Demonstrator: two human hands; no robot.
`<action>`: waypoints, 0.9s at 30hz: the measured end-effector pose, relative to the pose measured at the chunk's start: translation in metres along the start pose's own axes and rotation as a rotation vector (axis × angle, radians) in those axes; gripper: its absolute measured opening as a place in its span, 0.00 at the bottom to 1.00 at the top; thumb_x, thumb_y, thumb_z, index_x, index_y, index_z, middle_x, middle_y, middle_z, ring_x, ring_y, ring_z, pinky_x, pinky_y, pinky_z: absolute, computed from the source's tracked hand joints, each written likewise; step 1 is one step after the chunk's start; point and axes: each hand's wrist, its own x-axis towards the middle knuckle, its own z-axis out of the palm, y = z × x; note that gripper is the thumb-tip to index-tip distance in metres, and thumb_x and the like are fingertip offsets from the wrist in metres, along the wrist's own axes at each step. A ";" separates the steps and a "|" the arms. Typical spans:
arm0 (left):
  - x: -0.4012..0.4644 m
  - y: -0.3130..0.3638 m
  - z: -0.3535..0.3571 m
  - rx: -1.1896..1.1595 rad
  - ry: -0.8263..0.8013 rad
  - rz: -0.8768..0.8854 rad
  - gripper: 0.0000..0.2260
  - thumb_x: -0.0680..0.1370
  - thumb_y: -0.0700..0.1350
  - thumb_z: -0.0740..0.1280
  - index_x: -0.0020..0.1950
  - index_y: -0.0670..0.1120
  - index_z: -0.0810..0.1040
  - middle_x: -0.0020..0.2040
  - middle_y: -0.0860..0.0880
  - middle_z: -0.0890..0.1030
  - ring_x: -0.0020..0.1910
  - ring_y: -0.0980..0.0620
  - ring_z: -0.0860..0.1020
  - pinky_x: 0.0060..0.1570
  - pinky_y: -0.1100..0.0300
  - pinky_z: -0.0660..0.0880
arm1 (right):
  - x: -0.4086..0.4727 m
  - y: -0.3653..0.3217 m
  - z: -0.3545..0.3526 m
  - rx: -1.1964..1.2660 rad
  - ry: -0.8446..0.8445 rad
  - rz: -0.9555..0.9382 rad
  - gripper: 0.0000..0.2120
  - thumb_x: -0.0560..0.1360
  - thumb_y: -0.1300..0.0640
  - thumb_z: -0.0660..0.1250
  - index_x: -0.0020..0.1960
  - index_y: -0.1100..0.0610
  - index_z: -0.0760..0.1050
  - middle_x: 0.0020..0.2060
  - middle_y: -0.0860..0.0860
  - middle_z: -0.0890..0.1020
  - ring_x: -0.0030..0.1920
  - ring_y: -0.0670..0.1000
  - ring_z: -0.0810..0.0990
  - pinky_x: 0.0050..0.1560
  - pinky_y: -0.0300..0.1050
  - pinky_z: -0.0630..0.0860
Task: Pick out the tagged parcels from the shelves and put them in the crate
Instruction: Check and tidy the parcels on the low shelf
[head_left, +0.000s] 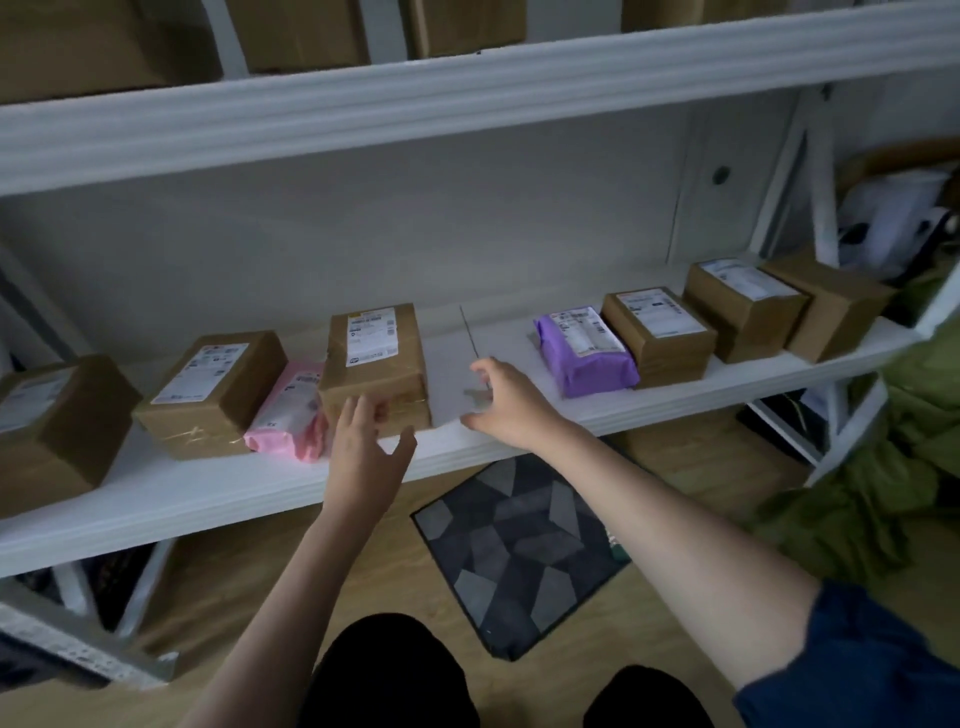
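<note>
I see my left hand (366, 457) with fingers (358, 413) spread, empty, touching the near face of the middle brown box (375, 364) at the shelf's (519, 431) front edge. My right hand (506, 402) hovers open beside it. Six brown boxes, one pink bag (291, 415), one purple bag (587, 351).

- The shelf (675, 395) is white, like the frame board above it.
- The cardboard boxes (376, 358) are plain brown, each with a white printed label (370, 338) on top.
- One soft parcel (291, 415) is pink.
- Another soft parcel (584, 353) is purple with a white label.
- The floor mat (519, 551) shows angular patches in dark and light grey.
- The floor (249, 587) is light wood-toned.
- The cloth (883, 493) at right is olive green.
- The sleeve (857, 670) is dark blue.
</note>
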 end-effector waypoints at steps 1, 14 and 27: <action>0.000 0.009 0.008 -0.012 -0.051 0.042 0.17 0.76 0.45 0.73 0.62 0.45 0.74 0.56 0.51 0.73 0.50 0.50 0.75 0.49 0.57 0.75 | -0.006 0.005 -0.006 -0.014 0.012 0.010 0.36 0.74 0.53 0.77 0.76 0.57 0.64 0.69 0.54 0.72 0.67 0.52 0.75 0.64 0.43 0.72; 0.043 0.058 0.120 0.078 -0.456 0.114 0.29 0.77 0.53 0.72 0.74 0.46 0.68 0.71 0.45 0.71 0.67 0.45 0.72 0.67 0.52 0.71 | -0.055 0.118 -0.103 -0.241 0.267 0.190 0.26 0.76 0.55 0.74 0.71 0.54 0.69 0.65 0.51 0.75 0.64 0.51 0.76 0.57 0.39 0.70; 0.088 0.050 0.135 0.117 -0.522 0.136 0.33 0.77 0.57 0.70 0.78 0.47 0.63 0.76 0.47 0.67 0.73 0.47 0.66 0.70 0.54 0.66 | -0.009 0.136 -0.114 -0.260 0.036 0.258 0.16 0.74 0.48 0.76 0.59 0.50 0.77 0.53 0.43 0.82 0.54 0.43 0.82 0.56 0.43 0.80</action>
